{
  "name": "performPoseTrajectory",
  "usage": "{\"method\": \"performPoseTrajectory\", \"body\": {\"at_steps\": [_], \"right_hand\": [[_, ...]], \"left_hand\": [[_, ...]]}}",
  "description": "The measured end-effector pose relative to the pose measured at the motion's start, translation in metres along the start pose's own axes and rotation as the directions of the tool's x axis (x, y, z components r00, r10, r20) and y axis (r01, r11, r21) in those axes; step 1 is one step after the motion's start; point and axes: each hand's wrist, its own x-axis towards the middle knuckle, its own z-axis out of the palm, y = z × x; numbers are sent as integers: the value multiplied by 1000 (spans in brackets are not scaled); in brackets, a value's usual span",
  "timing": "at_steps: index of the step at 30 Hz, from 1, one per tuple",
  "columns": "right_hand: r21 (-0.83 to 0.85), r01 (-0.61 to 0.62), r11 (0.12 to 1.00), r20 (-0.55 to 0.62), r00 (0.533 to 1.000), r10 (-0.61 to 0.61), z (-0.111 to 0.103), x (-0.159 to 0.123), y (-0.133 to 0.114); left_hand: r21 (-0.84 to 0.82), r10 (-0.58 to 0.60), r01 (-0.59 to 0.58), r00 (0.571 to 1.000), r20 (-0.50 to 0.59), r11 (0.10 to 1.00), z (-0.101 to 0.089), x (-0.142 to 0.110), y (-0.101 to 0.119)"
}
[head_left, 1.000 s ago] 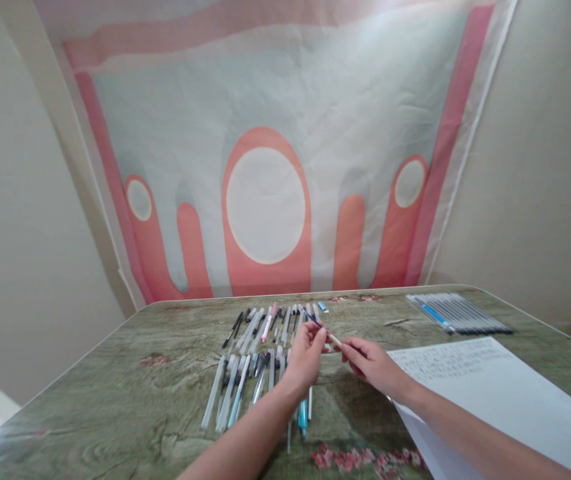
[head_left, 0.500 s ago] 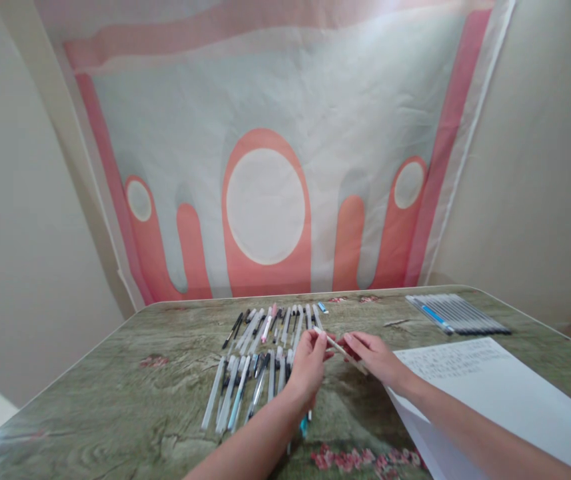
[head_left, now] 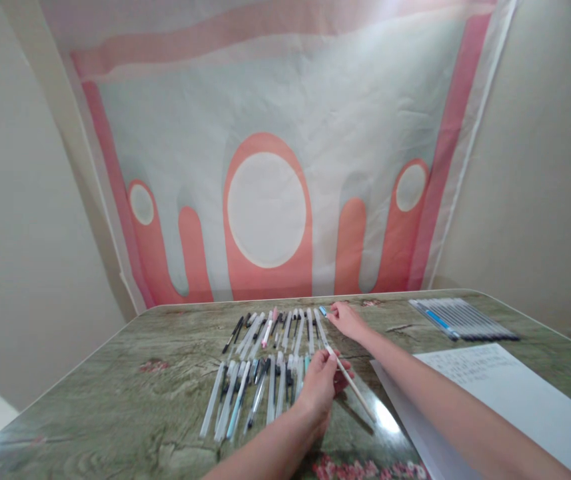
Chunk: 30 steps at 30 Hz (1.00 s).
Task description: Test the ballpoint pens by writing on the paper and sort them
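Note:
My left hand is closed on a slim white pen, pinched near its upper end. The pen slants down to the right over the table. Farther back, my right hand is reached out with its fingers slightly apart, right beside a small blue pen cap. Whether its fingertips touch the cap I cannot tell. Left of my hands lie two rows of pens, a back row and a front row. Most are whitish and clear, with some black, pink and light blue ones. My left hand partly covers the front row's right end.
A set of clear pens, side by side with a blue label, lies at the back right. White paper with handwriting lies under and beyond my right forearm. The wood-patterned table meets a wall hung with a pink and grey sheet.
My right hand has left the white pen and moved back and left to the blue pen cap. The left hand still holds the pen, slightly lower and more to the right.

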Motion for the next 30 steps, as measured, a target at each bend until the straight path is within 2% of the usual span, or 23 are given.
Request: {"method": "performPoseTrajectory", "body": {"at_steps": [5, 10, 15, 17, 19, 22, 26, 28, 30], "right_hand": [[-70, -6, 998, 35, 999, 8, 9, 4, -1], [-50, 35, 998, 95, 995, -30, 0, -12, -1], [59, 95, 994, 156, 982, -103, -19, -39, -3], [225, 43, 973, 194, 977, -88, -24, -51, -5], [482, -70, 873, 244, 968, -57, -26, -61, -9], [748, -237, 620, 313, 950, -14, -27, -72, -15], [849, -366, 381, 390, 921, 15, -30, -78, -23], [852, -413, 323, 431, 902, 17, -33, -79, -26], [840, -450, 302, 469, 883, 12, -38, -80, -29]], "left_hand": [[14, -30, 30, 999, 20, 999, 0, 4, -4], [18, -75, 75, 997, 10, 997, 0, 7, -5], [34, -36, 35, 999, 32, 999, 0, 4, -5], [43, -22, 20, 999, 45, 999, 1, 2, -5], [53, -14, 11, 998, 56, 999, 1, 1, -4], [80, -14, 9, 998, 65, 997, 1, 1, -4], [113, -3, -5, 997, 75, 994, 1, 1, -3], [113, 3, -13, 996, 85, 994, 1, 1, -3], [112, 4, -15, 996, 93, 994, 1, 2, -2]]}}
